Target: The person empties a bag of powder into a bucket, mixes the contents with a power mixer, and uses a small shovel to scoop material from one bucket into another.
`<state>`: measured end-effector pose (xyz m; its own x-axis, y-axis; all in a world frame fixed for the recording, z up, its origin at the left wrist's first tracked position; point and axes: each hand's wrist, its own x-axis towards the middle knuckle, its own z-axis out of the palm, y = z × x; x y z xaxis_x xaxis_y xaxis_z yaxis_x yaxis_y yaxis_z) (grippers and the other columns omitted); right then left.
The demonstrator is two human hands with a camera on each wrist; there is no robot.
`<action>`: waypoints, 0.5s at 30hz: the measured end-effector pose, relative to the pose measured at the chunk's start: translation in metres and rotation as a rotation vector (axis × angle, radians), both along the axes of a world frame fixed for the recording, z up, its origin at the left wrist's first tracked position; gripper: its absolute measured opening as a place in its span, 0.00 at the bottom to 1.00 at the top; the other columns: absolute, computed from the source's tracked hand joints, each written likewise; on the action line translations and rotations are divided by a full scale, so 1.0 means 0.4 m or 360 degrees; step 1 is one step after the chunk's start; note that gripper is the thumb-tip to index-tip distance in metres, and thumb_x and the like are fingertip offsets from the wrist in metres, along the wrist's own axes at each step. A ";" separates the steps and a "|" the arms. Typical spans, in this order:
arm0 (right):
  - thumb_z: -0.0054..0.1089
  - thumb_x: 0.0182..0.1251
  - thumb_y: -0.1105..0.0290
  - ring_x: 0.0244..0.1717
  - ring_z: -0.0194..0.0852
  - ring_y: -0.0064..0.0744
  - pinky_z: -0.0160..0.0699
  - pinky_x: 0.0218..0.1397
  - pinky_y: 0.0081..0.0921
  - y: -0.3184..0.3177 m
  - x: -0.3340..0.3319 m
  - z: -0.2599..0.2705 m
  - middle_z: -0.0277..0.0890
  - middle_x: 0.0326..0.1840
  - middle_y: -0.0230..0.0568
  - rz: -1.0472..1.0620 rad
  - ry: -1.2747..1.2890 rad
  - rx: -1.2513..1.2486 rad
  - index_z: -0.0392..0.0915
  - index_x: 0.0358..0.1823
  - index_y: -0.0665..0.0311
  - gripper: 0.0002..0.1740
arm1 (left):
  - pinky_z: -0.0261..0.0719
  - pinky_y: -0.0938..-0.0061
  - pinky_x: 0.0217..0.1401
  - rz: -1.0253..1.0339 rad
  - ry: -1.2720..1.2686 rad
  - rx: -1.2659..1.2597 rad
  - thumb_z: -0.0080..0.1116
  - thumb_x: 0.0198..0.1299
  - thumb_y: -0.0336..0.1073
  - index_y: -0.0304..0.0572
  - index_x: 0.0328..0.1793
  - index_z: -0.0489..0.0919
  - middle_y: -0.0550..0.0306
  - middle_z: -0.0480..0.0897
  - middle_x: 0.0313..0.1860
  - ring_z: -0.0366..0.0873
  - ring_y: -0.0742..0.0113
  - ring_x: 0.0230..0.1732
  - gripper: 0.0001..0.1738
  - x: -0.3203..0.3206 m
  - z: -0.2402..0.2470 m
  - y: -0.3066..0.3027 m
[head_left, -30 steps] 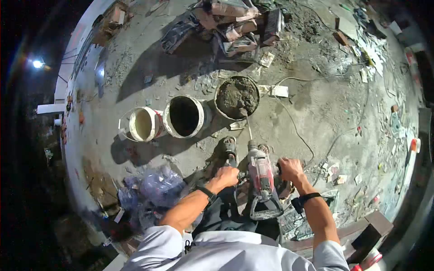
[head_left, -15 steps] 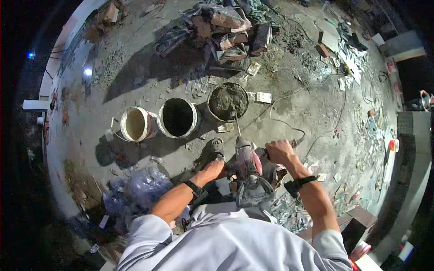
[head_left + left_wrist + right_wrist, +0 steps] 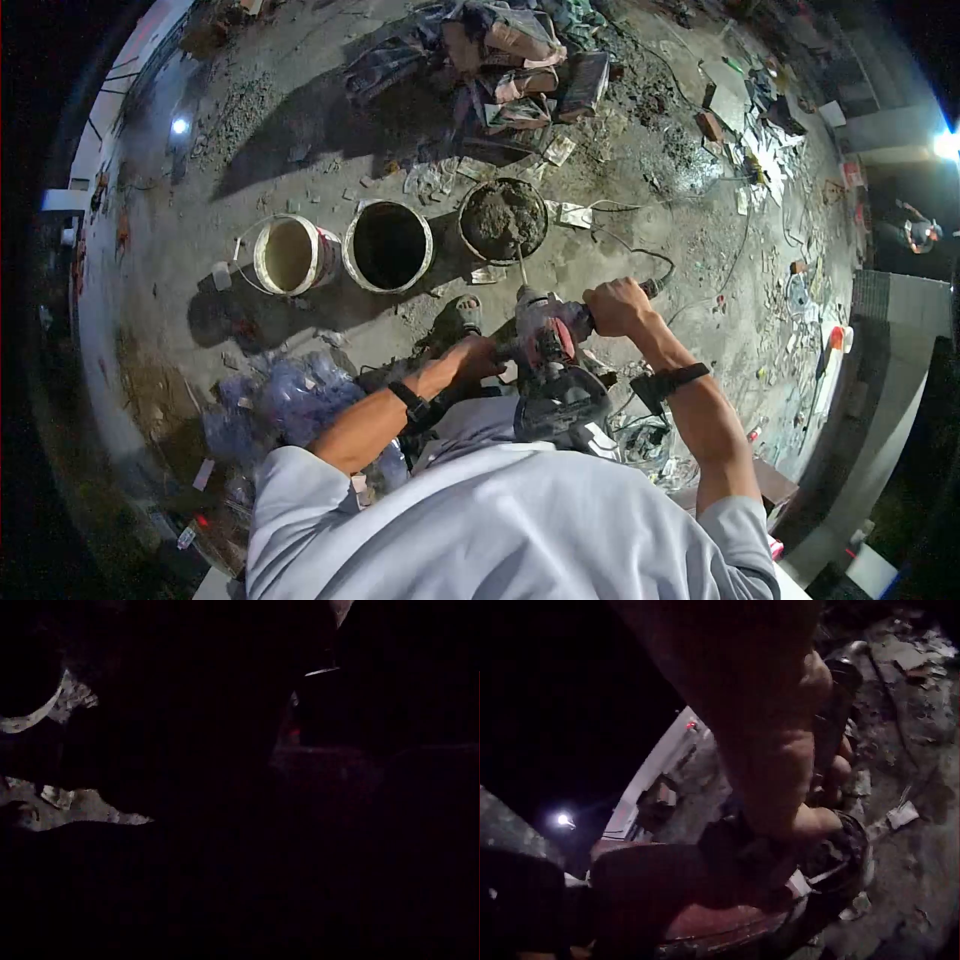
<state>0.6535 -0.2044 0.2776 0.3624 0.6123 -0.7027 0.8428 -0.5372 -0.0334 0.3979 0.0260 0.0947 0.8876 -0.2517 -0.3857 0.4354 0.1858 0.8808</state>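
Observation:
A red and grey power mixer (image 3: 548, 335) stands between the two hands, its shaft reaching down into a bucket of grey mortar (image 3: 503, 222). My left hand (image 3: 472, 358) grips the handle on the mixer's left side; the left wrist view is too dark to show it. Around the right-side handle curl the fingers of my right hand (image 3: 617, 305). The right wrist view shows that hand (image 3: 795, 772) wrapped on a dark handle above the red housing (image 3: 720, 921).
Left of the mortar stand a dark-filled bucket (image 3: 428, 262) and a bucket of pale liquid (image 3: 318, 262). Bags (image 3: 515, 35) are heaped beyond. Clear plastic (image 3: 300, 400) lies at left. A cable (image 3: 640, 248) runs right of the mixer. Another person (image 3: 922, 235) is at far right.
The head view has shifted and leans further over the mixer, so the buckets appear further left. Both hands keep their grip on the handles, and the shaft remains in the mortar.

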 end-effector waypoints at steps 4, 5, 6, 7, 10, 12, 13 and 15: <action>0.61 0.53 0.66 0.40 0.86 0.48 0.83 0.43 0.40 0.022 0.063 0.008 0.85 0.34 0.46 0.0155 0.0026 0.0013 0.84 0.37 0.58 0.10 | 0.80 0.56 0.38 -0.0636 -0.0161 0.0857 0.68 0.54 0.50 0.38 0.43 0.85 0.38 0.85 0.36 0.85 0.42 0.36 0.22 0.097 0.110 -0.001; 0.61 0.53 0.66 0.40 0.86 0.48 0.83 0.43 0.40 0.025 0.083 -0.002 0.85 0.34 0.46 0.0167 0.0028 0.0020 0.84 0.37 0.58 0.10 | 0.80 0.56 0.38 -0.0625 -0.0155 0.0864 0.68 0.54 0.50 0.38 0.43 0.85 0.38 0.85 0.36 0.85 0.42 0.36 0.22 0.104 0.102 -0.012; 0.61 0.52 0.67 0.40 0.87 0.48 0.84 0.43 0.40 0.025 0.105 -0.017 0.86 0.34 0.46 0.0231 0.0048 0.0021 0.84 0.36 0.58 0.10 | 0.80 0.55 0.39 -0.0662 -0.0123 0.0982 0.67 0.54 0.51 0.38 0.43 0.85 0.37 0.85 0.35 0.85 0.41 0.36 0.22 0.108 0.098 -0.029; 0.61 0.52 0.67 0.40 0.87 0.47 0.84 0.44 0.40 0.026 0.126 -0.027 0.86 0.33 0.46 0.0301 0.0071 0.0020 0.85 0.34 0.59 0.09 | 0.80 0.54 0.39 -0.0694 -0.0084 0.1098 0.67 0.54 0.51 0.38 0.42 0.85 0.37 0.85 0.35 0.85 0.40 0.37 0.22 0.112 0.094 -0.048; 0.63 0.50 0.67 0.38 0.87 0.46 0.84 0.43 0.41 0.047 0.188 0.000 0.86 0.32 0.46 0.0404 0.0106 0.0022 0.85 0.32 0.59 0.08 | 0.78 0.52 0.41 -0.0554 0.0169 0.1272 0.65 0.56 0.53 0.35 0.41 0.85 0.34 0.84 0.35 0.84 0.38 0.38 0.24 0.174 0.236 -0.094; 0.64 0.48 0.66 0.38 0.87 0.45 0.85 0.41 0.40 0.048 0.228 -0.001 0.86 0.31 0.45 0.0512 0.0073 0.0207 0.86 0.30 0.59 0.08 | 0.78 0.51 0.41 -0.0490 0.0185 0.1161 0.64 0.57 0.54 0.35 0.41 0.85 0.33 0.84 0.36 0.83 0.36 0.40 0.25 0.174 0.212 -0.125; 0.66 0.45 0.65 0.36 0.88 0.44 0.85 0.40 0.39 0.063 0.249 -0.008 0.86 0.30 0.43 0.0590 0.0058 0.0127 0.86 0.29 0.57 0.08 | 0.78 0.50 0.42 -0.0435 0.0180 0.1055 0.63 0.58 0.56 0.35 0.41 0.84 0.32 0.84 0.36 0.83 0.35 0.41 0.26 0.188 0.214 -0.142; 0.67 0.42 0.65 0.35 0.88 0.43 0.86 0.39 0.38 0.081 0.288 -0.011 0.86 0.29 0.41 0.0738 0.0072 0.0138 0.87 0.27 0.57 0.09 | 0.78 0.50 0.42 -0.0408 0.0334 0.1213 0.62 0.58 0.57 0.35 0.42 0.84 0.32 0.84 0.37 0.82 0.34 0.42 0.27 0.207 0.217 -0.178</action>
